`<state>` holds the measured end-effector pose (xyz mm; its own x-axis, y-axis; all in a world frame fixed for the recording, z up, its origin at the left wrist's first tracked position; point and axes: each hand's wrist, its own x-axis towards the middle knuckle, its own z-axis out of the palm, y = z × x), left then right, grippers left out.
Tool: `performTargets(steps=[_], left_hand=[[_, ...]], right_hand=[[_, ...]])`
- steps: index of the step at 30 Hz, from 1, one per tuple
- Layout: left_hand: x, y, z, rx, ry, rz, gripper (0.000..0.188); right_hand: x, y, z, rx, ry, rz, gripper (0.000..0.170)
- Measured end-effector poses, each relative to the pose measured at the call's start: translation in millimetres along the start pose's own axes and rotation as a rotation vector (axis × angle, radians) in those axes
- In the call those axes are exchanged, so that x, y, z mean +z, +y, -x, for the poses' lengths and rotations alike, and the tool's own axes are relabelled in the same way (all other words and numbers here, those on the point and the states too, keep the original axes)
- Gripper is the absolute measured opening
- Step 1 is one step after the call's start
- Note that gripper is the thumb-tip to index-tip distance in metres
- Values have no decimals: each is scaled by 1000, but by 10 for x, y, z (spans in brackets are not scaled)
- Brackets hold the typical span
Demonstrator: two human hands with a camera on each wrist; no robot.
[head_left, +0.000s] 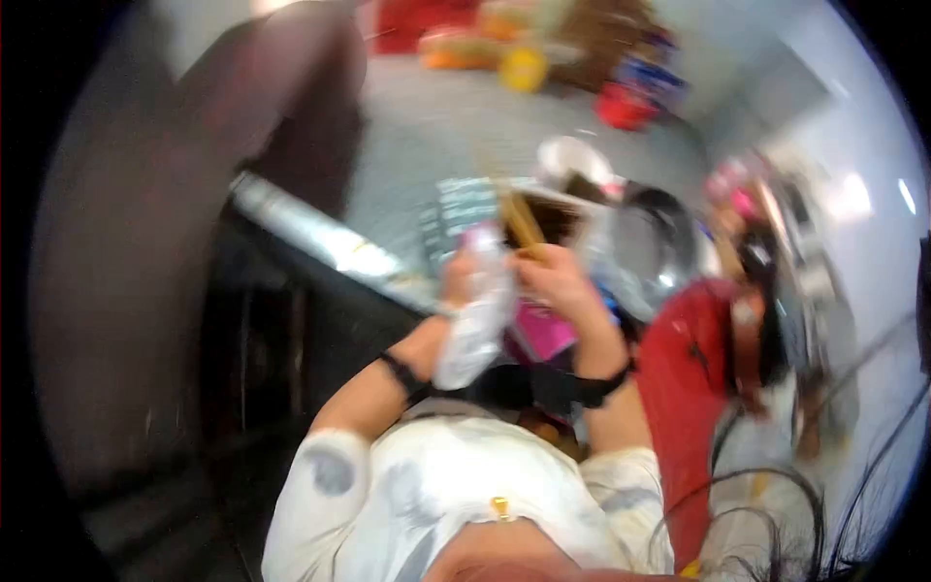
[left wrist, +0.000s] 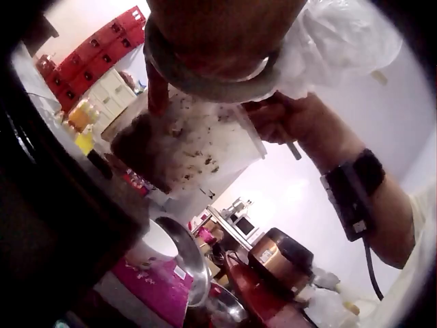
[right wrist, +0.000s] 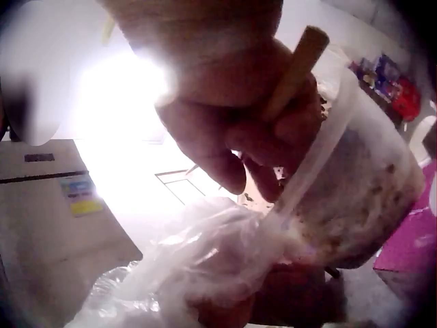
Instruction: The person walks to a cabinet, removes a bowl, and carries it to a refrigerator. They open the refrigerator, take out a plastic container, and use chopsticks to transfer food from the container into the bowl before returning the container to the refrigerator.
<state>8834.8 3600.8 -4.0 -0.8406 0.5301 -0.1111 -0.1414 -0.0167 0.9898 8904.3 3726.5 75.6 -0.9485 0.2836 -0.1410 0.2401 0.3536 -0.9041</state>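
Observation:
In the head view, my left hand (head_left: 460,277) and right hand (head_left: 555,279) are close together in front of the chest, blurred by motion. The left hand grips a translucent plastic tub (left wrist: 205,140), its inside smeared with dark bits. White, crinkled plastic film or bag (right wrist: 198,256) hangs by the tub's rim. My right hand pinches wooden chopsticks (head_left: 522,221); in the right wrist view one thick wooden end (right wrist: 298,72) sticks up past the fingers. The right fingers are at the tub's mouth, and the chopsticks' other ends are hidden there.
A dark round pan (head_left: 652,241) and a white bowl (head_left: 570,160) stand beyond my hands. A pink box (head_left: 541,330) is beneath them. A teal tray (head_left: 465,206) lies on the grey surface. In the left wrist view a brown appliance (left wrist: 280,256) stands at the back.

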Motion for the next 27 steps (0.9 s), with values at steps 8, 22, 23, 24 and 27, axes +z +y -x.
performTargets(steps=[8,22,23,24,27], left_hand=[[-92,481,353,382,48,-304,30],[-105,427,247,460,200,-596,21],[-147,258,198,659,165,-640,25],[-168,469,291,435,86,-633,29],[-158,532,298,652,115,-690,22]], right_hand=[[120,-469,161,271,127,18,12],[-209,-620,807,-337,283,1130,14],[-226,-567,818,-349,322,1162,11],[-193,-588,822,-294,390,1202,12],[-202,-444,823,-252,390,1149,11]])
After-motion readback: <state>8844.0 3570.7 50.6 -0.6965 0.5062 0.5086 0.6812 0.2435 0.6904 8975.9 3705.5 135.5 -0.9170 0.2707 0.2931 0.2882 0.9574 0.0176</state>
